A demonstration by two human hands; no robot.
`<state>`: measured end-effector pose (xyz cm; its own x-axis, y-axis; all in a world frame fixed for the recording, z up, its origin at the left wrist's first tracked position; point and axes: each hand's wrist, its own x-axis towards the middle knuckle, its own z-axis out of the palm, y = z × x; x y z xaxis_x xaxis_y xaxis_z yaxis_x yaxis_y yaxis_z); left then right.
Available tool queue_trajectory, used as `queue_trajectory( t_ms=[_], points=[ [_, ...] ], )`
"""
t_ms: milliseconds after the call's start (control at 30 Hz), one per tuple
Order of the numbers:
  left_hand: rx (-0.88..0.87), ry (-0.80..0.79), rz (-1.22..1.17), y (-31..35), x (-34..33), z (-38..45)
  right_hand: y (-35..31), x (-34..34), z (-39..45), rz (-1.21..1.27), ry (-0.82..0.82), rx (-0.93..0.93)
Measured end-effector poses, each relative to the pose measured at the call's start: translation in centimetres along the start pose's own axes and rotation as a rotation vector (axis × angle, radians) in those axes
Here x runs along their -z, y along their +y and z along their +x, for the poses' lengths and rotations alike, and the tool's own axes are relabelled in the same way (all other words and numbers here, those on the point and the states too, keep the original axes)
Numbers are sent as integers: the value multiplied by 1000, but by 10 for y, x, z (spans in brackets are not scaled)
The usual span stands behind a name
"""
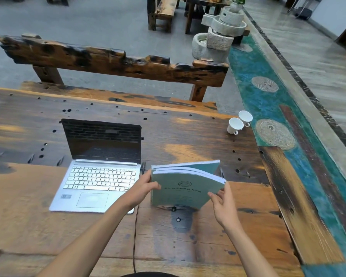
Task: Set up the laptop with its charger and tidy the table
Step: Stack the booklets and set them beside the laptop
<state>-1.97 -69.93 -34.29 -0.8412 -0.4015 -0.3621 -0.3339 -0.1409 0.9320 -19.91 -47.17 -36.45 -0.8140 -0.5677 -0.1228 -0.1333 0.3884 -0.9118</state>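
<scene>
An open silver laptop (97, 172) with a dark screen sits on the wooden table (198, 236). A thin black charger cable (135, 236) runs from the laptop's right side toward the table's near edge. Right of the laptop, a stack of teal booklets (185, 188) stands tilted on its lower edge. My left hand (143, 191) grips the stack's left edge, thumb on the front cover. My right hand (225, 204) holds the stack's right corner with its fingertips. A black pen (143, 166) lies between laptop and booklets, partly hidden.
Two white cups (239, 122) stand near the table's far right edge. A rough wooden bench (112, 60) runs behind the table. Stone millstone ornaments (218, 33) sit on the floor beyond. A teal decorated floor strip (268, 108) lies to the right.
</scene>
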Motion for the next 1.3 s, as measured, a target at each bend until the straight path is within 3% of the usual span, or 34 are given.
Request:
queue_trajectory(
  t_ms=[733,933,1033,1300],
  points=[
    [-94,-57,127,-5,9,16,14,20,-2,-39,-169,130],
    [-29,-49,-78,5,22,16,5,16,1,-14,-128,85],
    [-45,-105,-94,5,28,3,3,16,2,-12,-105,93],
    [-58,-36,-52,6,21,-3,4,14,4,-43,-92,74]
  ],
)
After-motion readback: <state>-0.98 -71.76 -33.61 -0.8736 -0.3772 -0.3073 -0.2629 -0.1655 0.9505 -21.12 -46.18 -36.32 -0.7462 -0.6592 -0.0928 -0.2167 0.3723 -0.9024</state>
